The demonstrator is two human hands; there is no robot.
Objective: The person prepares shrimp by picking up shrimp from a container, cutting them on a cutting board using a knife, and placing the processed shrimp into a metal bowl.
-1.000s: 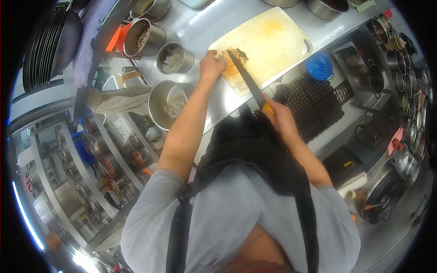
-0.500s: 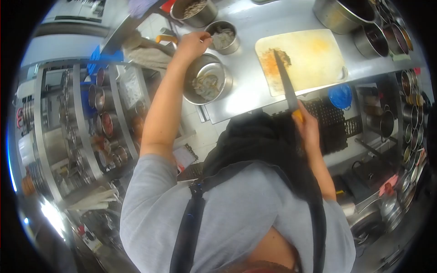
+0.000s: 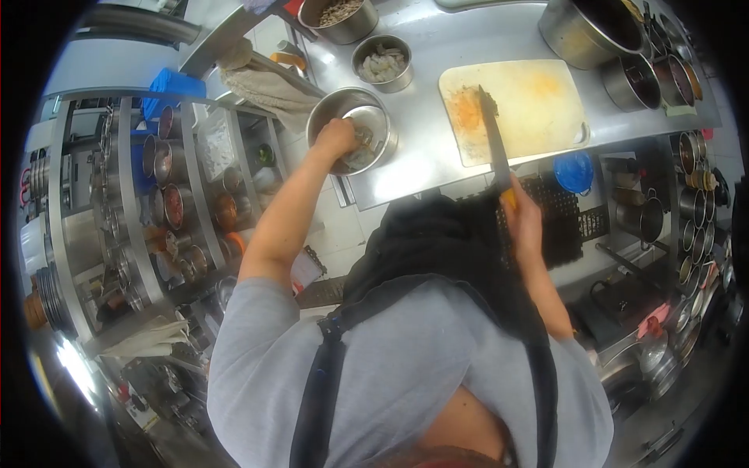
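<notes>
My left hand (image 3: 338, 139) reaches into a large metal bowl (image 3: 316, 123), its fingers closed at the greyish pieces (image 3: 360, 156) that look like shrimp; whether it grips one is hidden. In my right hand (image 3: 524, 214) is the yellow handle of a long knife (image 3: 497, 144). The blade's tip rests over the left part of a pale cutting board (image 3: 538, 117), beside an orange-brown smear (image 3: 466, 109). A smaller metal pot (image 3: 402, 80) with whitish pieces stands just behind the bowl.
A pot of chopped brown bits (image 3: 343, 30) stands at the back left of the steel counter (image 3: 421, 168). Larger metal pots (image 3: 581, 39) are at the back right. Shelves with pans (image 3: 175, 207) are on the left; a blue container (image 3: 573, 173) is below the counter's edge.
My left hand has left the board, passed by the smaller pot and gone into the large bowl. The knife has stayed in my right hand over the board. The view has shifted.
</notes>
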